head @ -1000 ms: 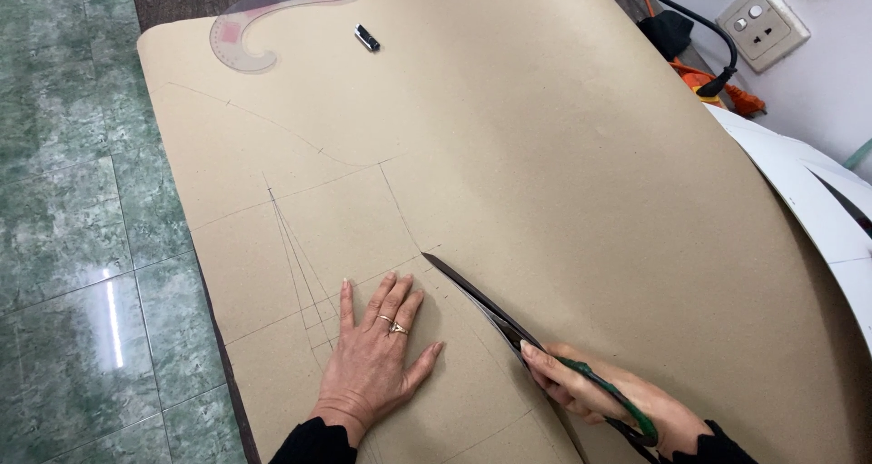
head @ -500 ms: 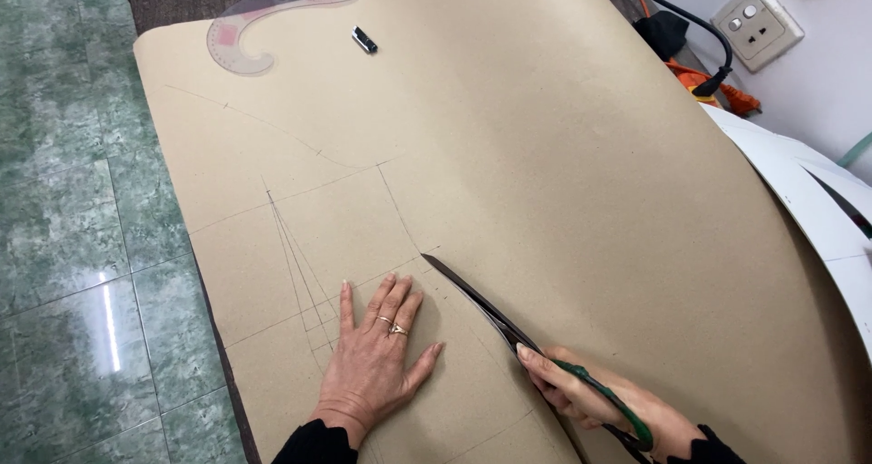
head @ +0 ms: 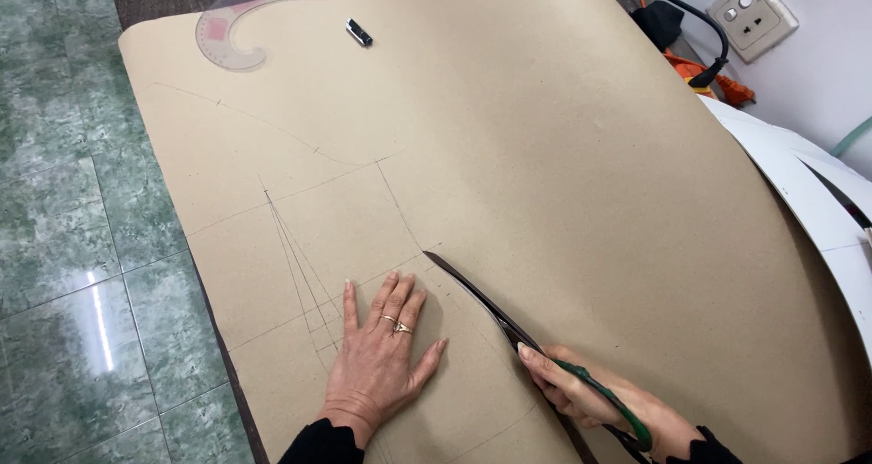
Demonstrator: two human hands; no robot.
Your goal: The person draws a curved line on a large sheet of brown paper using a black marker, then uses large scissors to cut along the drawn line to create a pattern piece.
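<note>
A large sheet of brown pattern paper (head: 563,155) covers the table, with pencil lines drawn across its left half. My left hand (head: 381,355) lies flat on the paper, fingers spread, rings on two fingers. My right hand (head: 590,400) grips green-handled scissors (head: 509,323) at the lower right. Their dark blades point up and to the left along a curved pencil line, the tip just right of my left hand's fingertips.
A clear pink-tinted curve ruler (head: 254,10) lies at the paper's far edge, a small black object (head: 360,33) beside it. White paper sheets (head: 799,182) stick out at the right. A wall socket (head: 749,14) with a black cable sits top right. Green tiled floor (head: 64,201) lies left.
The view has shifted slightly. The scissors have crept a little forward along the curved line. My left hand stays flat in place.
</note>
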